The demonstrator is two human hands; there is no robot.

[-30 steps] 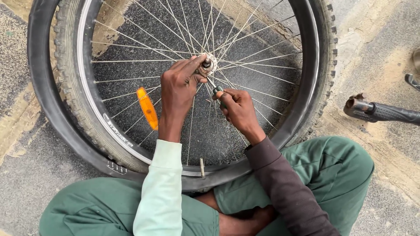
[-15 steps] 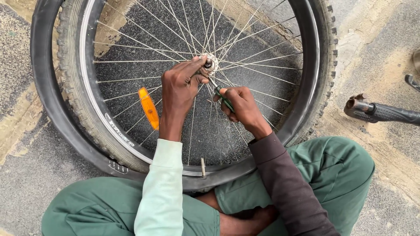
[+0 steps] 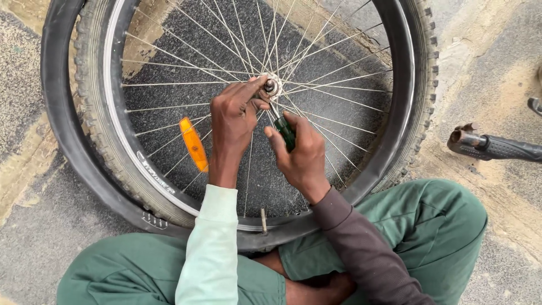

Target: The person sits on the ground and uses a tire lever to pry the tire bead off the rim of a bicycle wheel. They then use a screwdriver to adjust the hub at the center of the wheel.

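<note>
A bicycle wheel [image 3: 118,135] with a knobby tyre stands upright on the ground against my crossed legs. My left hand [image 3: 236,116] pinches the metal hub [image 3: 272,86] at the centre of the spokes with its fingertips. My right hand [image 3: 302,152] is closed around the green handle of a screwdriver [image 3: 286,131], whose shaft points up toward the hub. An orange reflector [image 3: 194,144] is clipped on the spokes left of my hands. A black inner tube [image 3: 59,124] hangs loose around the outside of the tyre, with its valve [image 3: 263,220] poking up at the bottom of the rim.
A black handlebar grip [image 3: 497,148] lies at the right on the rough, sandy pavement. Another dark object [image 3: 534,104] pokes in at the right edge. My green trousers [image 3: 429,226] fill the bottom of the view.
My right hand with the screwdriver has shifted a little closer to the hub. My left hand keeps its pinch on the hub.
</note>
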